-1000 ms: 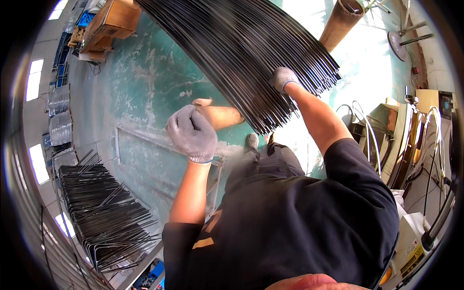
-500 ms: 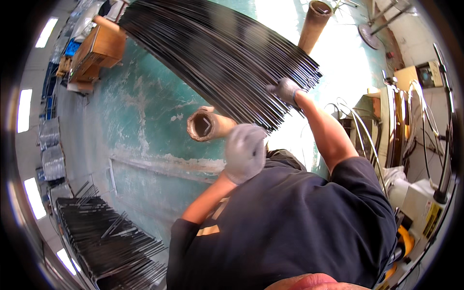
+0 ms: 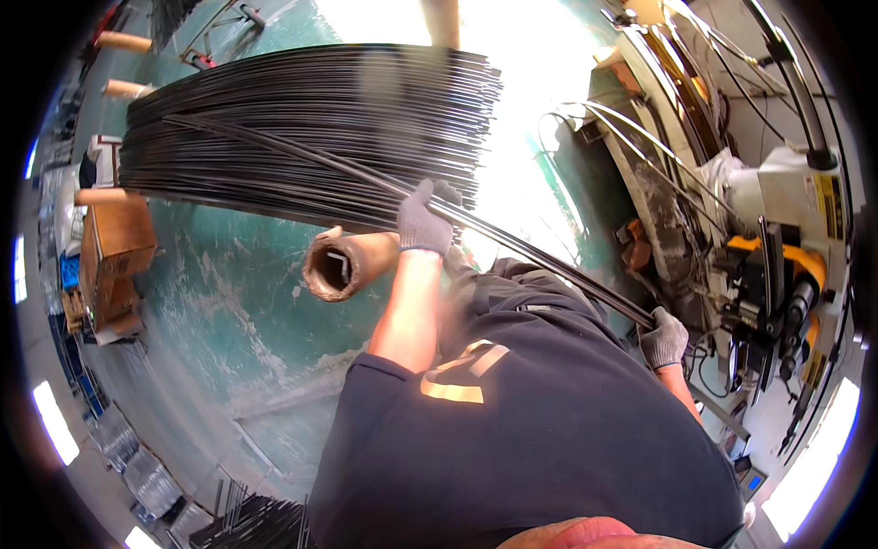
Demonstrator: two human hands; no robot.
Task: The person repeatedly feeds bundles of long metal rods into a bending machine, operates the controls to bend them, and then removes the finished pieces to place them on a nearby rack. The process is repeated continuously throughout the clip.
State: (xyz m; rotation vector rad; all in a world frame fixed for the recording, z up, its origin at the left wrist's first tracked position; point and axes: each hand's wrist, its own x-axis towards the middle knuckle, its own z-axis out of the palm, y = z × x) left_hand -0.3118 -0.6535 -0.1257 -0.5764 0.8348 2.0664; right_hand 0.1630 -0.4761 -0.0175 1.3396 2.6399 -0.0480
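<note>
Several long, thin black rods (image 3: 549, 263) lie slantwise across my front as one slim bundle. My right hand (image 3: 665, 339), in a grey knit glove, is closed round their near right end. Farther along, my left hand (image 3: 426, 220), also gloved, wraps round the same rods. Their far left end reaches over a wide pile of similar black rods (image 3: 293, 146), and I cannot tell whether it touches the pile. A brown cardboard tube (image 3: 373, 256) sticks out from under the pile, just left of my left hand.
A machine with a yellow-orange part (image 3: 805, 265) stands close at my right, with pale hoses (image 3: 631, 137) beyond it. A cardboard box (image 3: 119, 242) is at the far left. Another stack of black rods (image 3: 261, 522) is at the lower left, over worn green floor (image 3: 229, 302).
My right hand has moved from the pile's end to my right side, drawing several rods out. My left hand now grips them too. The view has turned rightward.
</note>
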